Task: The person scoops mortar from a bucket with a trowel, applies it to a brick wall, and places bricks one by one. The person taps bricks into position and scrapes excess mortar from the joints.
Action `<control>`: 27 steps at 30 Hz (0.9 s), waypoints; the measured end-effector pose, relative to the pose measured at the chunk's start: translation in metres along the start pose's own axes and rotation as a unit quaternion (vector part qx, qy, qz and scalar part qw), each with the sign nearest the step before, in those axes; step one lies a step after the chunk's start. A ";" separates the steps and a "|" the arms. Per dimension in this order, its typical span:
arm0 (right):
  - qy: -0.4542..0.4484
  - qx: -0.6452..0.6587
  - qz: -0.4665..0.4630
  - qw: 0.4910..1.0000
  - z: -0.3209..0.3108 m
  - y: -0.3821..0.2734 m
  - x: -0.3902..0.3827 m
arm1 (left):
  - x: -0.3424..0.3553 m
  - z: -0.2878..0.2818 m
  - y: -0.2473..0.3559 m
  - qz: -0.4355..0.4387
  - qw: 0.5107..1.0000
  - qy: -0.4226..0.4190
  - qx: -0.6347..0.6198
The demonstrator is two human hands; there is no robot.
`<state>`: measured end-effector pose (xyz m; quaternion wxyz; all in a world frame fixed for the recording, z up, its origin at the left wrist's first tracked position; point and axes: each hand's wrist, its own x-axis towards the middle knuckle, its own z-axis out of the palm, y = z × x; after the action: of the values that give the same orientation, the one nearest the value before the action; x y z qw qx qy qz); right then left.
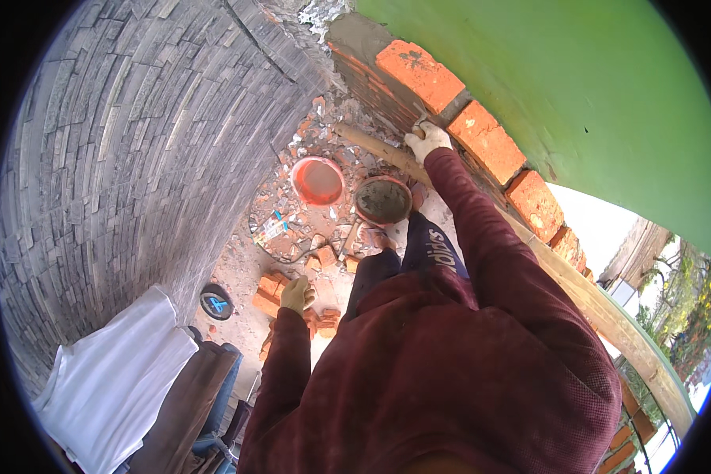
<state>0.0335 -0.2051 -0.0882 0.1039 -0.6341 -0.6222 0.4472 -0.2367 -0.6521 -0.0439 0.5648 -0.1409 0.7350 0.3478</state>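
My right hand (428, 141), in a pale glove, is at the inner face of the brick wall, just below its top row. Its fingers are closed around a thin grey thing (421, 112), too small and partly hidden for me to name. Beside it lie an orange brick (421, 73) with mortar smears and a second brick (488, 142), set end to end with a gap between them. My left hand (297, 295), also gloved, hangs low on the left with curled fingers and nothing visible in them. Behind it is a pile of loose bricks (269, 291).
A bowl of grey mortar (382, 200) stands by my feet, with a red bucket (317, 181) left of it. Rubble covers the floor. A wooden pole (379, 148) crosses near the wall. White cloth (122, 379) hangs at lower left; a green sheet (577, 87) rises behind the bricks.
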 end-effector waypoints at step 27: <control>-0.010 -0.122 -0.021 0.992 -0.042 0.049 -0.184 | 0.017 -0.019 -0.088 0.094 0.990 -0.005 0.103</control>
<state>0.1291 -0.3596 -0.0173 0.0288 -0.6245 -0.6859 0.3726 -0.2028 -0.7248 -0.0881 0.5446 -0.0103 0.7743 0.3222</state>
